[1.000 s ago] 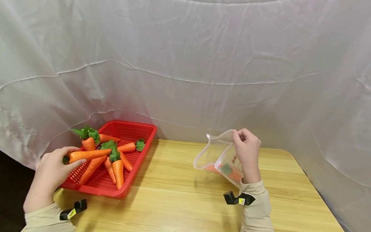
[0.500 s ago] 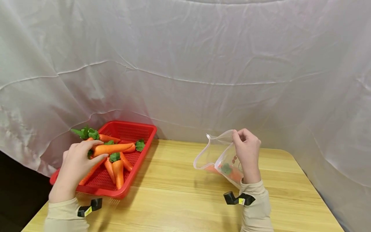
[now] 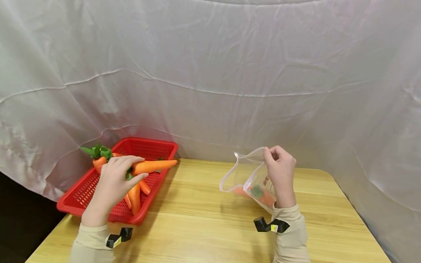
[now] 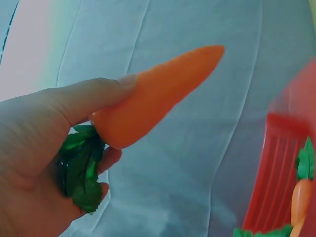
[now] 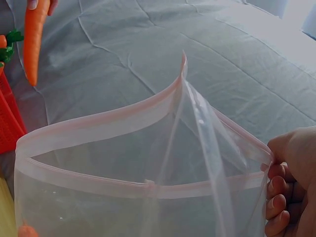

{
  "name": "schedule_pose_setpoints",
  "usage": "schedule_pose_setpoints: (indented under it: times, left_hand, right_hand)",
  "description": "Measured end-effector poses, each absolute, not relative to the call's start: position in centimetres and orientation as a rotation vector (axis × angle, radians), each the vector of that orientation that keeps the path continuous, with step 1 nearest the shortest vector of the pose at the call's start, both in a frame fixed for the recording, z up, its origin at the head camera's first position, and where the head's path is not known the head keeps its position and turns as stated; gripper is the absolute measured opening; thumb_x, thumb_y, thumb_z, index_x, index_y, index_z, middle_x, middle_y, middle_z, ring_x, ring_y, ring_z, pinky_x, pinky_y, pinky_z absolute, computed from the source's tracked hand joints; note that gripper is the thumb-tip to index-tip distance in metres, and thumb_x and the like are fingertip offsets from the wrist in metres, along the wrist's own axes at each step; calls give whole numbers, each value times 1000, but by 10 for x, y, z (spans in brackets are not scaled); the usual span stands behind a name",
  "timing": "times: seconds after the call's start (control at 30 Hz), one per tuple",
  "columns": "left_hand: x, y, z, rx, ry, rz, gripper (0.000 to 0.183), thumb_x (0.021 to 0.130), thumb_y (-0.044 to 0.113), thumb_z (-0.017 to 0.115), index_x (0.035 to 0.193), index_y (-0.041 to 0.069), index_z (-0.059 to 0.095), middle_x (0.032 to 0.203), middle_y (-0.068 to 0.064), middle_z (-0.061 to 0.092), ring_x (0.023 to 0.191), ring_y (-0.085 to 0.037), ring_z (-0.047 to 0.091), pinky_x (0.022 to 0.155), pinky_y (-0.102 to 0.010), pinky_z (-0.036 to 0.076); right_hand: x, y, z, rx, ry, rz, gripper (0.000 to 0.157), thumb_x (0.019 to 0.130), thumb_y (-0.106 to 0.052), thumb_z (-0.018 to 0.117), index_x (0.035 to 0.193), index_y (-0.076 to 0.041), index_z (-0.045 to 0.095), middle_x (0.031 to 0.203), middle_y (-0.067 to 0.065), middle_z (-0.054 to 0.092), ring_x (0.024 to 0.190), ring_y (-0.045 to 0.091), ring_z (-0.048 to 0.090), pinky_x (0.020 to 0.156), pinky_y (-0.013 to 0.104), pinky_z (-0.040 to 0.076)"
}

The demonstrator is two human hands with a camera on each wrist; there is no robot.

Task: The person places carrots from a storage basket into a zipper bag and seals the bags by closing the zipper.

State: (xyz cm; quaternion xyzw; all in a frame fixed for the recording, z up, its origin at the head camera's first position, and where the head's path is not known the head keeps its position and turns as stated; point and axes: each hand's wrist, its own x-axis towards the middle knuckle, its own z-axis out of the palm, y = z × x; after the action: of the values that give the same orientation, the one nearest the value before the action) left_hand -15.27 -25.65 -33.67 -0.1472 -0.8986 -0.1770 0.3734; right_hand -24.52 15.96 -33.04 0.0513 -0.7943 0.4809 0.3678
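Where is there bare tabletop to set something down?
Bare wood shows between the red basket and the clear bag, and right of the right hand. Crowded: the basket, with carrots inside and the left hand holding another carrot over it.

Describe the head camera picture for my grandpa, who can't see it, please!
A person's left hand holds an orange carrot by its thick end over a red basket of more carrots. The right hand pinches the edge of an open clear zip bag, orange and green showing through. Behind the wooden table hangs grey cloth.
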Motion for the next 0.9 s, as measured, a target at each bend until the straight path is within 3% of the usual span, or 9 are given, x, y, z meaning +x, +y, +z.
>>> schedule_pose_setpoints:
  times: [0.17,0.37,0.53,0.6,0.77,0.9]
  left_hand:
    - [-157,-241,-339,-479,-2252,-461,43,75,29,83,110,10,68,109,-11,70,99,-31,55,81,-44,34]
    - [-161,-221,-341,-569,-2205,-479,43,76,32,82,112,12,68,111,-7,69,100,-27,54,80,-42,34]
    - [-166,-206,-343,-614,-2188,-510,49,87,56,61,113,15,68,113,-4,69,101,-24,55,79,-39,34]
    - [-168,-200,-343,-629,-2187,-522,50,88,57,59,114,15,67,114,-4,68,101,-24,55,78,-38,34]
    - [-174,-184,-342,-674,-2210,-546,46,78,36,80,117,15,67,116,-4,67,103,-22,55,79,-38,36]
    - [-179,-171,-341,-701,-2229,-555,50,73,27,84,118,16,66,116,-2,67,103,-21,55,80,-38,37]
  right_hand:
    - [-245,159,-330,132,-2040,1239,29,90,-12,64,64,-2,61,55,4,55,46,2,40,47,17,33]
    - [-245,158,-329,138,-2040,1241,28,90,-12,63,64,-2,61,56,6,56,46,2,40,47,17,33]
    - [-246,158,-329,137,-2046,1239,28,90,-12,64,65,-2,61,57,7,56,48,3,41,47,17,33]
    - [-246,159,-329,134,-2049,1241,28,90,-12,64,65,-2,61,57,7,56,48,3,41,47,17,33]
    - [-246,159,-330,129,-2049,1248,27,89,-12,64,64,-2,61,56,6,55,48,3,41,47,17,33]
    - [-246,159,-330,125,-2048,1234,27,89,-11,64,63,-2,60,56,5,55,49,3,41,48,17,33]
